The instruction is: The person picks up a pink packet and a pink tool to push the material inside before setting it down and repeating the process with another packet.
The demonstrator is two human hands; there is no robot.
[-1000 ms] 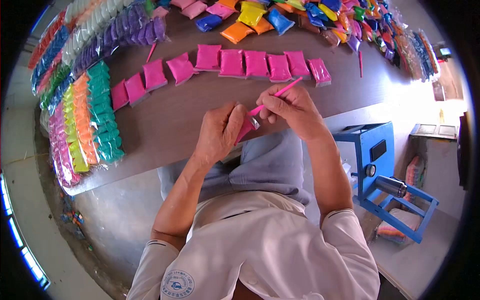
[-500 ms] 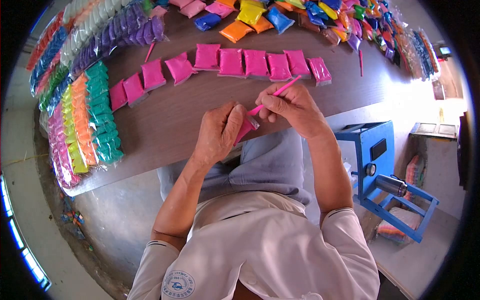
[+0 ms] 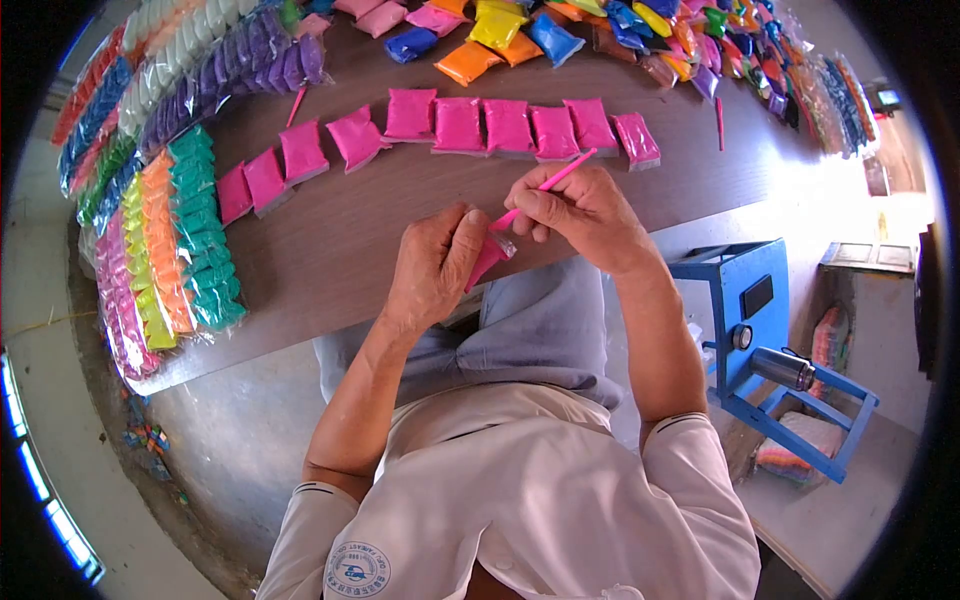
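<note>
Left grip (image 3: 435,258), pink packet (image 3: 487,262) held, jutting out rightward

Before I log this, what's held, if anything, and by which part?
Left hand: pink packet, by one side. Right hand: pink stick, around its middle.

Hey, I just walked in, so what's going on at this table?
A person is working at a table. The left hand pinches a pink packet; the right hand holds a pink stick, its lower end near the packet's top. Whether they touch is unclear. A row of pink packets lies beyond the hands.
</note>
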